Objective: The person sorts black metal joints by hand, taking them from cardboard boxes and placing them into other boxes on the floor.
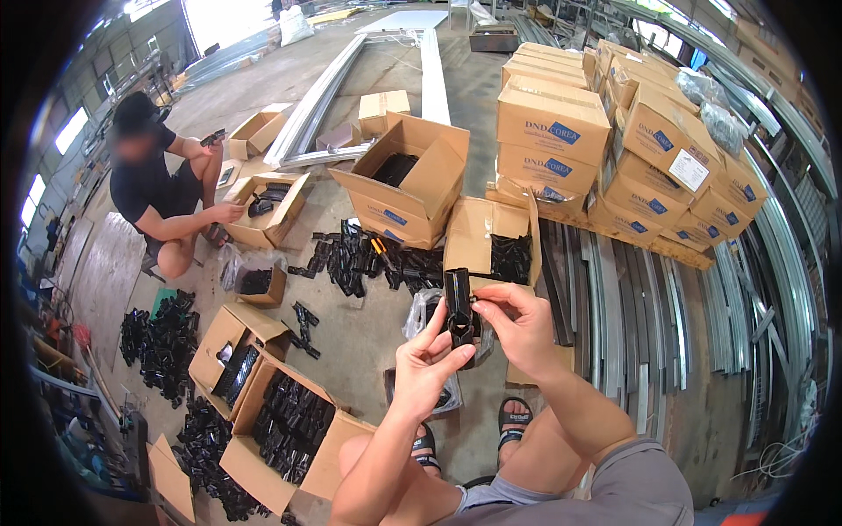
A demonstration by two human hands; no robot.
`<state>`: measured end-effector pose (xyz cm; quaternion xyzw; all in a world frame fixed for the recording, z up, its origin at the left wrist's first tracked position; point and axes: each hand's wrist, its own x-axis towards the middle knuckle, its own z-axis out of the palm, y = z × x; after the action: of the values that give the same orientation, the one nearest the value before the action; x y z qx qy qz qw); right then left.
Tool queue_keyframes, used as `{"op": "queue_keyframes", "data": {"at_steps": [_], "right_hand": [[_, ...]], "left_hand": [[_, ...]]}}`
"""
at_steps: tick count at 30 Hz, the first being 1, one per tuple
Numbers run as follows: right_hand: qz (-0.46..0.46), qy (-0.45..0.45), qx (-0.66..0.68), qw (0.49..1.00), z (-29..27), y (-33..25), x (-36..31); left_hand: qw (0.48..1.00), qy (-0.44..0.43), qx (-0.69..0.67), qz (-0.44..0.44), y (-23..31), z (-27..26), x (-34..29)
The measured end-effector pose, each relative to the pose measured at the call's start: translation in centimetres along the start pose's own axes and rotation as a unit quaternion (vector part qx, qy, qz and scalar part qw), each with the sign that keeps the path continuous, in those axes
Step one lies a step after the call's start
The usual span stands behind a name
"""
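Note:
My left hand (423, 366) is closed round a glossy black channel-shaped bracket (458, 296), held upright in front of me. At the bracket's right side my right hand (522, 329) pinches thumb and forefinger together on something small and dark, too small to name. Just beyond the bracket stands an open carton (470, 230) with black parts (510, 256) in it. Below my hands a plastic-lined box (449, 396) is partly hidden by my left hand and wrist.
A person (151, 175) crouches at the left, one hand at an open carton (288, 216). Black brackets lie in heaps (351, 263) on the floor and fill a carton (289, 425) at lower left. Stacked cartons (551, 123) and long metal profiles (605, 307) occupy the right.

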<state>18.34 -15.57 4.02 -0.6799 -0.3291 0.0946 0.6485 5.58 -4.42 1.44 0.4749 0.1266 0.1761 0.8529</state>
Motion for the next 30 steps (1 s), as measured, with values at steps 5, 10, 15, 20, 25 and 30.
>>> {"op": "queue_keyframes", "data": {"at_steps": [5,10,15,20,25,30], "right_hand": [[0.02,0.006,0.023,1.0,0.1,0.2,-0.2],[0.069,0.015,0.074,0.995,0.7,-0.1,-0.4],[0.072,0.023,0.081,0.994,0.9,0.1,-0.5],[0.033,0.027,-0.007,0.999,0.8,-0.2,-0.2],[0.023,-0.002,-0.044,0.999,0.0,0.4,-0.2],[-0.026,-0.035,-0.123,0.991,0.0,-0.1,-0.3]], "left_hand": [[1.0,-0.003,0.004,-0.004,-0.2,-0.1,0.0],[1.0,0.004,0.008,-0.001,-0.1,-0.2,-0.2],[1.0,0.004,0.01,-0.001,-0.2,-0.3,-0.2],[1.0,0.008,0.013,0.001,-0.4,-0.4,-0.2],[0.999,0.016,0.037,0.002,-0.7,-0.2,-0.2],[0.998,0.004,0.066,0.005,-0.4,0.1,-0.5]]}}
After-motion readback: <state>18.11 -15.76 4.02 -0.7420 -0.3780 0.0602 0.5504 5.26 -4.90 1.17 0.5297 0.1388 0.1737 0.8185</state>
